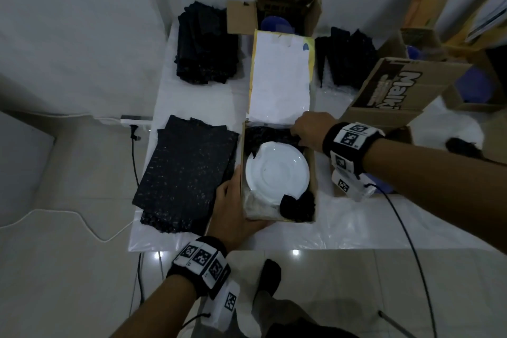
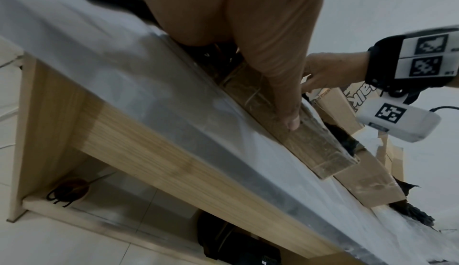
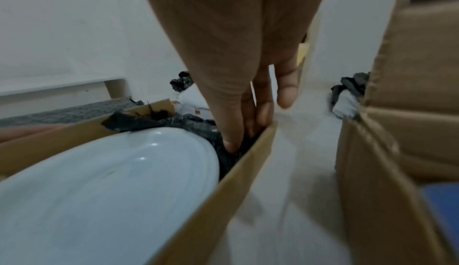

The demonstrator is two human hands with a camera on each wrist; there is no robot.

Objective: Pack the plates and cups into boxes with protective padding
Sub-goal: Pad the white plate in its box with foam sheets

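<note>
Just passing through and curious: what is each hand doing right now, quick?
Left hand: open, straight fingers and thumb bracing the box at its near corner.
Right hand: open, straight fingertips pushing black padding down inside the far corner.

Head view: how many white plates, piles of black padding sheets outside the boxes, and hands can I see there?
white plate: 1
piles of black padding sheets: 3 (front-left pile, back-left pile, back-right pile)
hands: 2 (left hand, right hand)
Total: 6
</note>
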